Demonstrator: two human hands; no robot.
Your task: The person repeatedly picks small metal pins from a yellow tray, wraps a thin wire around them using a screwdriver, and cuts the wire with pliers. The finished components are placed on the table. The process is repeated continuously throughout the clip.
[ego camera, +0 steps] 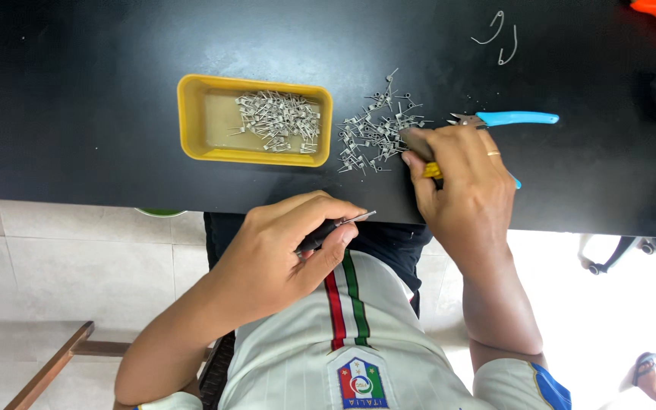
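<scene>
Head view: The left hand grips a thin dark-handled tool with a metal tip, held just off the bench edge. The right hand pinches a yellow-handled tool at the loose pile of small wire coils. One yellow tray already holds a comparable heap of coils; judged by that, roughly half remain outside. One pair of blue-handled cutters lies beside the pile. Two bent wire pieces lie apart.
</scene>
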